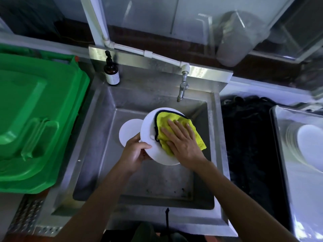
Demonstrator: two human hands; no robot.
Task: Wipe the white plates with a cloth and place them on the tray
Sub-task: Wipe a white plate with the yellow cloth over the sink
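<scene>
Head view, plate-wiping over a steel sink [104, 154]. Largest items first: green plastic bin lids [35, 119] stacked at left; sink basin centre w/ wall tap [182, 88]; metal tray [279, 154] at right, already holding a stack of white plates [307, 145]; dark mat [248, 145] betw. sink and tray. Held plate [150, 137] is tilted above the basin; a second white plate [128, 132] lies behind and below it in the sink. Yellow cloth [174, 135], dark-edged, is spread on the plate face. Left hand [134, 154] grips the plate's lower-left rim, thumb on top. Right hand [181, 142] lies flat on the cloth, fingers straight, pressing, not clutching. Amber pump bottle [111, 72] stands on the sink's back-left corner.

Technique (judgement): keep the palm flat and sweep centre to rim; rotate the plate w/ the left hand so the uncovered left part gets wiped too; the rim grip looks light, so moderate pressure avoids a slip. Room: dim, windowed wall behind; steel surfaces appear dull, poss. damp.
</scene>
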